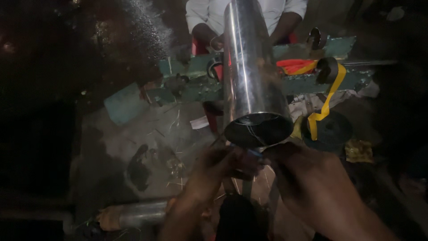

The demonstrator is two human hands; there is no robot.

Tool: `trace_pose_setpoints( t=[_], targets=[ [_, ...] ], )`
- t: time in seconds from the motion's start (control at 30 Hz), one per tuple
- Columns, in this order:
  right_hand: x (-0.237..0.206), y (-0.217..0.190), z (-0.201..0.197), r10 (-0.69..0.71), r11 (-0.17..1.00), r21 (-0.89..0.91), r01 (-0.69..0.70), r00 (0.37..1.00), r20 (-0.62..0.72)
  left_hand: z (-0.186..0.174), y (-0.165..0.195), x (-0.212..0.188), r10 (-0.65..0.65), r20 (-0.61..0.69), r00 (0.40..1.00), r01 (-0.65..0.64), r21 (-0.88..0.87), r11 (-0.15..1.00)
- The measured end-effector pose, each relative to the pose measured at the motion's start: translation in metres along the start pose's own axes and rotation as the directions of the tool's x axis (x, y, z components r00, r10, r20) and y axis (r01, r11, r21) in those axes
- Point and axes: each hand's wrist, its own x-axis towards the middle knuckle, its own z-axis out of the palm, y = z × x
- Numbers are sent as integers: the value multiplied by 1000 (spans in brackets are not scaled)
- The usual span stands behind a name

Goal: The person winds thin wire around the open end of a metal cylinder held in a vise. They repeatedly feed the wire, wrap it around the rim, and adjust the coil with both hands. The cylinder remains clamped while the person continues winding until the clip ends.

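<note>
A shiny steel tube (250, 71) stands tilted in the middle, its dark open end facing me. Just under that end my left hand (217, 167) and my right hand (296, 167) meet, fingers closed around a small blue-tipped object (252, 152) pressed near the tube's rim. Dim light hides exactly how each hand grips it. A thin metal rod (246, 189) runs down between my hands.
A person in a white shirt (209, 15) sits across a green metal bench (307, 80). A yellow strap (327, 96) hangs from a black roll above a dark disc (332, 129). Another steel pipe (142, 213) lies on the grey floor (116, 151) at lower left.
</note>
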Motion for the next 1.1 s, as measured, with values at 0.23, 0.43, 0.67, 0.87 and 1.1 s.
trace_pose_setpoints(
  t=[0.23,0.43,0.67,0.87,1.1],
  targets=[
    [7,-21,-6,188,982,-22,-189,981,-54,11,-9,-6,-26,-21,999,20,-232,973],
    [5,-35,-1,269,961,-46,-272,961,-71,16,-37,9,-35,-152,988,2,-207,978],
    [1,-38,2,252,966,75,-246,965,-73,27,-42,19,-151,-181,972,93,-293,952],
    [-5,-33,4,204,978,57,-201,977,-66,32,-42,25,-174,-237,956,89,-331,940],
    [-2,-34,-31,55,953,-275,-127,965,-256,40,-20,17,-103,-160,982,76,-168,983]
  ],
)
